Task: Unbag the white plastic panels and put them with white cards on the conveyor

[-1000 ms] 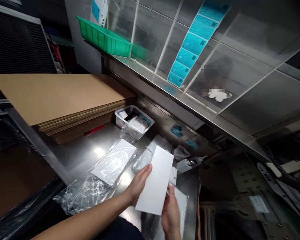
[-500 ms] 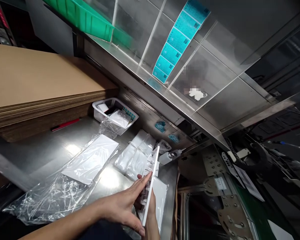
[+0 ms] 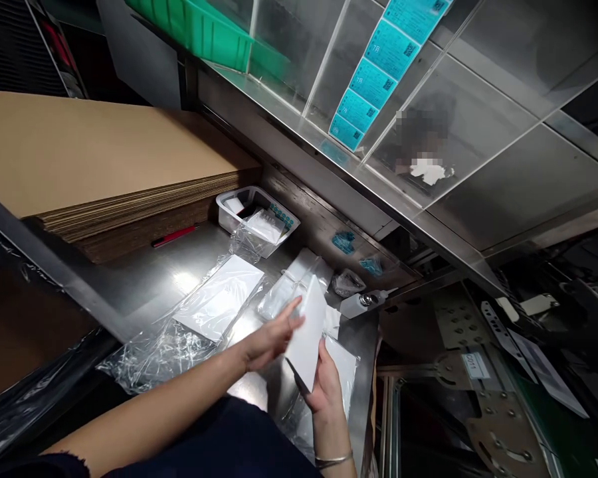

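A flat white plastic panel [image 3: 307,335] is held tilted over the bench, its smooth face turned toward me. My right hand [image 3: 327,380] grips its lower right edge, with the thumb along the side. At the panel's left edge is my left hand [image 3: 275,337], its fingers stretched out and apart; whether the fingertips touch the panel I cannot tell. Behind the panel lies a stack of clear plastic bags [image 3: 279,295]. To the left, a white panel in clear film [image 3: 222,295] rests on the bench. Another wrapped white piece [image 3: 346,362] lies beyond my right hand.
A steel bench [image 3: 179,265] carries a plastic tub [image 3: 229,216] of small items, a red pen-like tool [image 3: 174,234] and a white bottle [image 3: 353,305]. Cardboard sheets [image 3: 104,153] are stacked at left. A steel ledge with a green bin [image 3: 194,33] overhangs the back. Machinery [image 3: 478,398] stands at right.
The panel has turned from edge-on, with small clips showing on one side, to its smooth face. My left hand has moved from the clip side to its left edge. The view has shifted.
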Motion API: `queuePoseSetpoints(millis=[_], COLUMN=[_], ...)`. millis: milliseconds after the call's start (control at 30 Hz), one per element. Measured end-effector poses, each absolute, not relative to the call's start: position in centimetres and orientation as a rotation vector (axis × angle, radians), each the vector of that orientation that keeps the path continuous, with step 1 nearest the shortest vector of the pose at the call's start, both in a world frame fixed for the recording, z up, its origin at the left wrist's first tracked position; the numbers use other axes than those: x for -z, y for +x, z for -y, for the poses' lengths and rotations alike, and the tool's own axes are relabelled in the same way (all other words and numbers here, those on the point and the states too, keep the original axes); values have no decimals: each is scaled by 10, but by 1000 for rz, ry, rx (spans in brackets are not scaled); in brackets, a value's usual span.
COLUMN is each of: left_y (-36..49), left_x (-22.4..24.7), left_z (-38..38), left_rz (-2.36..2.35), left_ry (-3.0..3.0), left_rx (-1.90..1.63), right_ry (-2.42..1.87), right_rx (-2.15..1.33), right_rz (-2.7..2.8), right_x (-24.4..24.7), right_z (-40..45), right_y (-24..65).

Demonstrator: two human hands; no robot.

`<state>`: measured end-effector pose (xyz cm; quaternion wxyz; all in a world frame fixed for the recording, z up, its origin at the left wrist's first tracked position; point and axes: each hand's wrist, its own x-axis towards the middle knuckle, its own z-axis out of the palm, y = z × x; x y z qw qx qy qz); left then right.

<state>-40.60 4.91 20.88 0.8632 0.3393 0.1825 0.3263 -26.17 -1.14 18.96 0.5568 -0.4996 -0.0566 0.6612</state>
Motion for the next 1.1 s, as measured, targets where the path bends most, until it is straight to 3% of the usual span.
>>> queuePoseSetpoints(millis=[133,367,800,1100], left_y=[-405,-392,-391,-404], left_x=[-180,-151,-162,-208], left_z=[-73,-68,-64,-71], left_rz=[-793,-914,-858,-716], left_ry=[601,713,776,1107], left_rx=[-650,-607,-649,-896], right_ry=[-1053,-1157,-1250,-1415], right_rx=[-1472,-1480,-1451,-870], right_rz=[85,468,706,1195], right_x=[-204,-221,-219,-175], right_z=[11,15,24,51], right_y=[-255,-263,-276,-296])
